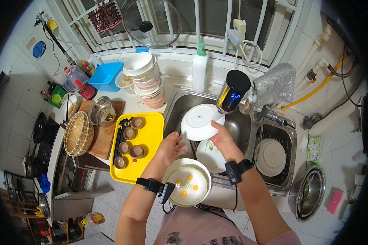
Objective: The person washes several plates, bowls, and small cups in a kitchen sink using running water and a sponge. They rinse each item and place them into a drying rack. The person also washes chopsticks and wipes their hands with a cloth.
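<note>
My right hand (pixel 225 139) grips the rim of a white plate (pixel 199 118), held tilted over the sink (pixel 237 130) with its underside showing. Water runs onto the plate's right edge from an electric tap (pixel 234 92) with a lit digital display. My left hand (pixel 170 148) is empty, fingers apart, just left of the plate. Beneath my right hand, another plate (pixel 208 156) with a green leaf pattern lies in the sink. Close to my body at the counter edge sit nested bowls, the top bowl (pixel 188 186) painted with yellow flowers.
Left of the sink, a yellow tray (pixel 151 128) carries black chopsticks (pixel 121 134) and several brown cups (pixel 124 148). Behind it rise stacked bowls (pixel 145 76). A pump bottle (pixel 200 72) stands behind the sink. A plate (pixel 271 157) rests in the right basin, beside a steel bowl (pixel 294 199).
</note>
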{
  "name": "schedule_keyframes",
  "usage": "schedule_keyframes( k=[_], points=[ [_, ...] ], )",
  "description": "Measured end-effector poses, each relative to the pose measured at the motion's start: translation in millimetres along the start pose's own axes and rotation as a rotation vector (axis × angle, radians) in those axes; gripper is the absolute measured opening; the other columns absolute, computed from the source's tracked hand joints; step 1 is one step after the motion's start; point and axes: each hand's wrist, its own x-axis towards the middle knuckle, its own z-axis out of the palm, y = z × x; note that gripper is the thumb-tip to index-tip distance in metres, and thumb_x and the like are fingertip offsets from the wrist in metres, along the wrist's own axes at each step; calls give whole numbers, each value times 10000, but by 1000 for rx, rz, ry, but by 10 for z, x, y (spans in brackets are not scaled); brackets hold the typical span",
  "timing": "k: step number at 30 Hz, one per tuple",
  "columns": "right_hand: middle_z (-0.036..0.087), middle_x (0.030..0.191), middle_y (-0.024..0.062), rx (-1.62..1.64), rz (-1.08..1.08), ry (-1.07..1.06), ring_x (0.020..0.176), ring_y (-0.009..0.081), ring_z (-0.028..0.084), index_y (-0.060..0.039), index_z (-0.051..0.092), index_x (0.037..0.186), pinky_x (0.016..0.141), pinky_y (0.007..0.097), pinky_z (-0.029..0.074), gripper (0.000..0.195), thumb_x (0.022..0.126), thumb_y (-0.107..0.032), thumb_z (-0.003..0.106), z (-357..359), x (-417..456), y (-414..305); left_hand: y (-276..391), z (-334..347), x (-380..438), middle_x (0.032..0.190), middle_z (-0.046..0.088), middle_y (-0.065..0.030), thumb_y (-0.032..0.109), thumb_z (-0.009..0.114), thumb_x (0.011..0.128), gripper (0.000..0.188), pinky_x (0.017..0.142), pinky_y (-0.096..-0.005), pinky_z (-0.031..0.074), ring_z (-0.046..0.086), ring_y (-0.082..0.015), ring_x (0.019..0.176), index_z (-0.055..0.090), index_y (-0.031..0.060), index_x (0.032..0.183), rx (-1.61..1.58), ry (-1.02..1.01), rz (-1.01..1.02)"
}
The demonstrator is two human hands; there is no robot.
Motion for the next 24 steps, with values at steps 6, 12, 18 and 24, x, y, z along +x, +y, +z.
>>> schedule_keyframes(
  k=[6,12,18,24],
  points=[
    [634,1141,151,-294,-9,-60,1006,254,648,49,534,1206,876,387,535,413,850,-109,672,-81,-655,-249,-9,-15,-35,1200,523,-13,313,514,966,432,861,-368,461,560,-205,1044,393,170,1355,1,-37,-3],
    [652,1102,125,-703,-61,-69,957,216,661,45,563,1185,820,356,552,376,863,-121,662,-164,-528,-248,-6,39,-93,1201,523,-18,293,511,970,423,853,-362,466,565,-202,1039,394,159,1354,3,-39,10],
    [657,1066,138,-303,36,-33,933,232,662,20,570,1161,833,333,546,365,838,-101,689,46,-54,23,-39,-61,-170,1178,561,-45,306,546,955,384,854,-369,483,581,-218,1019,458,159,1299,-38,-4,29],
    [622,1168,101,216,-46,139,1066,238,612,-36,555,1156,928,361,519,320,854,-56,661,26,200,-12,-24,-237,-250,1209,546,-54,301,533,965,412,831,-372,505,585,-213,1023,437,148,1335,-49,25,31]
  ],
)
